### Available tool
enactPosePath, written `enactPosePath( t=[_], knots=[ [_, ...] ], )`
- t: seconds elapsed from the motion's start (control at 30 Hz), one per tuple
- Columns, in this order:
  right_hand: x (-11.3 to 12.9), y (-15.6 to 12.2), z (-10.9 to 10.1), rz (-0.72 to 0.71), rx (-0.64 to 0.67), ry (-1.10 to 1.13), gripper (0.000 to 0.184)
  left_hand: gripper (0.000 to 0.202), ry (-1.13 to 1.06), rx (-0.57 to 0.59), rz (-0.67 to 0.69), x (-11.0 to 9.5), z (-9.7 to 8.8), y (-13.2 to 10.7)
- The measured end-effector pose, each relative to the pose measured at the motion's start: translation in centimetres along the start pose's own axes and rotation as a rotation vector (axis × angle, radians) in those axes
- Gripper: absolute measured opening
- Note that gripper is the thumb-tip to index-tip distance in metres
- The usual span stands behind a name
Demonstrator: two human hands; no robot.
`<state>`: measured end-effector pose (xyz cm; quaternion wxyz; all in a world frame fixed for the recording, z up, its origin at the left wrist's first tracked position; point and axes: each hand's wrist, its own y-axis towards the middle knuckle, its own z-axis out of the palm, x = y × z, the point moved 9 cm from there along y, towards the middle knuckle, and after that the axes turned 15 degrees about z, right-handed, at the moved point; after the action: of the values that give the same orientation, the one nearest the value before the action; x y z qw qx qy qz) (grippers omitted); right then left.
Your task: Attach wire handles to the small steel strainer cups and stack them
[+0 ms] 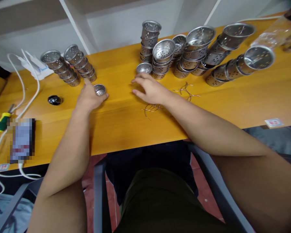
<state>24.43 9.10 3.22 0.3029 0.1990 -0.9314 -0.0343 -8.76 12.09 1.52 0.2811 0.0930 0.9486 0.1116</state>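
Observation:
My left hand (88, 97) is curled around a small perforated metal cup (100, 90) on the desk, thumb in front and fingers behind it. My right hand (147, 89) has its fingers apart and holds nothing. Just behind its fingertips sits another perforated metal cup (144, 68); whether they touch it I cannot tell. Thin curved metal wires (151, 108) lie beneath the right wrist, and more wires (188, 91) lie to the right of it.
Stacked perforated cups (163, 56) stand at the back right, some stacks leaning. Two more stacks (63, 69) lean behind my left hand. On the left are a round black object (54, 100), a screwdriver (2, 122), a phone (23, 139) and white cables (36, 89).

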Motion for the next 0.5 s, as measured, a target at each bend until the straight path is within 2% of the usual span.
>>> enactPosePath(
  t=[0.07,0.13,0.2,0.27,0.37,0.5],
  knots=[
    [-0.2,-0.1,-1.0,-0.011,0.011,-0.006,0.044,0.112,-0.026,-0.027,0.109,-1.9,-0.2,0.4],
    [0.1,-0.6,-2.3,-0.033,0.064,-0.027,0.041,0.12,-0.082,-0.077,0.277,-4.4,0.0,0.8],
    [0.5,-1.3,-3.1,-0.047,0.18,-0.035,0.036,0.125,-0.172,-0.117,0.425,-6.5,0.7,0.9],
    [0.8,-2.3,-2.8,-0.043,0.373,-0.038,0.029,0.124,-0.254,-0.139,0.53,-8.0,1.6,0.8],
    [0.8,-3.6,-1.6,0.004,0.588,-0.091,0.022,0.117,-0.309,-0.145,0.621,-9.3,2.3,0.3],
    [1.8,-3.9,-0.5,0.015,0.594,-0.168,0.013,0.103,-0.297,-0.126,0.625,-9.9,2.0,-0.3]
  ],
)
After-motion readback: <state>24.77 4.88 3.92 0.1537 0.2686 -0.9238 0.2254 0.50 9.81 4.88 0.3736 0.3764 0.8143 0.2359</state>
